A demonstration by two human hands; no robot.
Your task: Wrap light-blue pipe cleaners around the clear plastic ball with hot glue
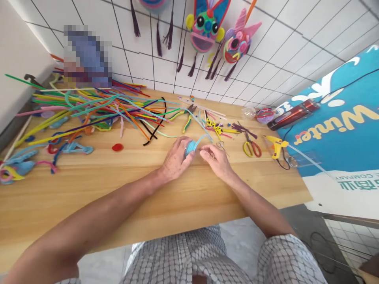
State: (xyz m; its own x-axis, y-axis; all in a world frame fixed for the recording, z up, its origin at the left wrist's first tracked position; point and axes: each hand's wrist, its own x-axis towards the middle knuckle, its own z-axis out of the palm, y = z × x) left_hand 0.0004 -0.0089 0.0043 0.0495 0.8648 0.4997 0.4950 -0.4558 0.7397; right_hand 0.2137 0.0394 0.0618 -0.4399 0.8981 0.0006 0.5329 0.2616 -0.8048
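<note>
My left hand [177, 158] is closed around a light blue pipe cleaner [192, 146], whose coiled part sits between the fingers. Its free end arcs up and to the right over the wooden table [89, 189]. My right hand [215, 157] rests just to the right, its fingertips pinched together near that same strand. Both forearms stretch out from the table's near edge.
A big tangle of coloured pipe cleaners [97, 108] covers the table's back left. Pliers [187, 118], yellow-and-red scissors [251, 146], small scissors [220, 144], a yellow glue gun [276, 145] and a red disc [117, 147] lie around. Pipe-cleaner masks [207, 23] hang on the tiled wall.
</note>
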